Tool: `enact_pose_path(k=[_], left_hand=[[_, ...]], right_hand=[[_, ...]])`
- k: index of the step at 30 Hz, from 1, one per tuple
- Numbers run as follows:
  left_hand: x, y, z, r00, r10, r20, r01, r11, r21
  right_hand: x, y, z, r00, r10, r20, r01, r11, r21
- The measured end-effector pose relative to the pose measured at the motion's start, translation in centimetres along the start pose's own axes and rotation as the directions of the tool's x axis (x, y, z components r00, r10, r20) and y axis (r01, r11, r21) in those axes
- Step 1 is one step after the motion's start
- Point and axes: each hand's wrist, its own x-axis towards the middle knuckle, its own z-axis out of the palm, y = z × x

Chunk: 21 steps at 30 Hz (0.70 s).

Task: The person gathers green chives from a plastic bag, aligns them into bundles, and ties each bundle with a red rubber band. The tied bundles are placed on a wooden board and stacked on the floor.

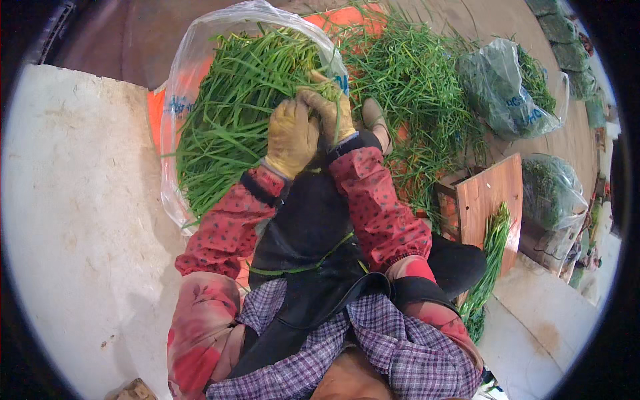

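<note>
Yellow work gloves cover both of my hands, which meet above my lap at the near edge of a clear plastic bag [175, 130]. Long green leafy stalks [225, 115] fill the bag, their pale ends towards the top. My right hand [330, 110] has its fingers closed on a few pale green stalks [327, 90]. Close beside it on the left, my left hand [291, 135] rests back-up with its fingertips at the stalks; whether it grips any is hidden. A loose green blade [320, 262] lies across my black apron [305, 220].
Loose greens [410, 75] cover an orange sheet [345, 17] at the right. Beyond are two plastic bags of greens [492, 90], [550, 190]. A stalk bundle [492, 255] leans over a wooden board [490, 190]. A pale wall or panel [85, 200] stands left.
</note>
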Motion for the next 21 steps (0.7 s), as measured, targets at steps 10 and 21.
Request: enact_pose_path(k=[10,21], left_hand=[[-0.8,-10.1,-4.7,0.848,-0.167,0.503,0.377,0.857,-0.351],[-5.0,2.6,-18.8,0.973,-0.202,-0.109,0.052,0.657,-0.752]], right_hand=[[-9.3,-3.9,1.8,0.984,-0.180,-0.004,0.179,0.979,-0.093],[-14.4,-21.4,-2.3,0.648,-0.709,-0.278,0.703,0.697,-0.140]])
